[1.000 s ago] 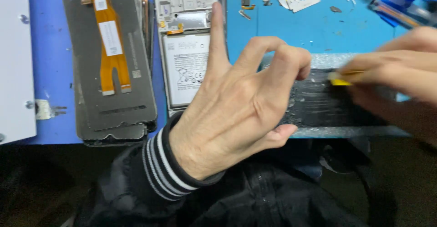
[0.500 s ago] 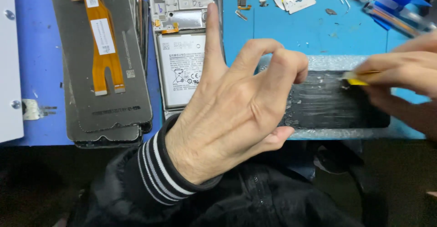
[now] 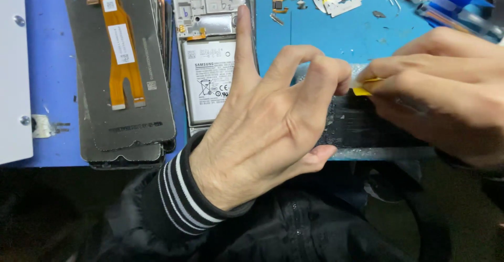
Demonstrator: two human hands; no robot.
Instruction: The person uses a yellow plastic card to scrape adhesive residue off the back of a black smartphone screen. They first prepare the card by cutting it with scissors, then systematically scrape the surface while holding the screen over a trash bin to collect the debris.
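Black screen panel (image 3: 367, 125) lies on blue mat (image 3: 325, 36), right of the opened phone (image 3: 212, 57). Left hand (image 3: 268, 131) pins its edge, fingers spread, grasping nothing. Right hand (image 3: 441, 88) pinches yellow pick (image 3: 366, 86) against panel's top edge. Residue remains; cleaning looks partway done.

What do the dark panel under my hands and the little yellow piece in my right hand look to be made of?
The dark panel looks like glossy glass: black, reflective, with pale speckled residue and a clear film edge. The yellow piece, pinched in the right hand, looks like thin matte plastic, though mostly hidden. The left hand steadies the panel.
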